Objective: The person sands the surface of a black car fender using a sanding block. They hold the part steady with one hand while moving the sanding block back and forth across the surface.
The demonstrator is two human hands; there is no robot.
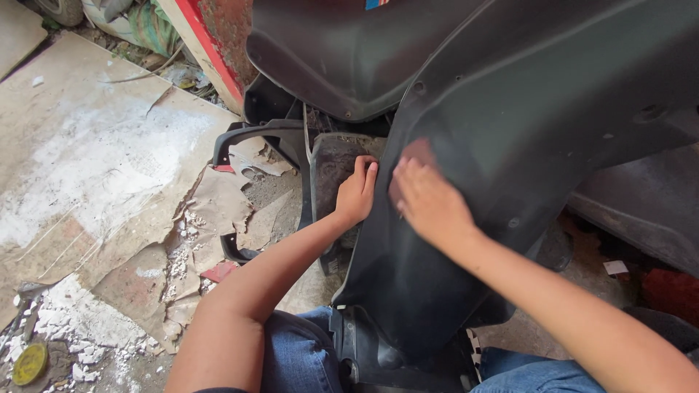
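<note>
A big black plastic body panel [524, 145] stands upright in front of the seated person, its lower end down between the knees and its broad upper part leaning away to the right. The left hand [357, 191] sits at the panel's left edge, fingers curled over that edge and closed on it, thumb side toward the dusty grey piece [331, 164] just behind. The left forearm runs up from the lower left, elbow bent near the jeans [298, 356]. The right hand [428, 200] lies on the panel's face just beside the left, knuckles up; it is blurred, and the fingers look loosely bent against the plastic rather than gripping anything, though I cannot tell for certain. The right forearm comes in from the lower right corner, stretched across the panel.

To the left, torn cardboard [109, 160] covers the ground, scattered with white crumbs. A curved black frame piece [251, 138] lies on it near the panel, and a small yellow lid [29, 364] rests in the bottom left corner.
</note>
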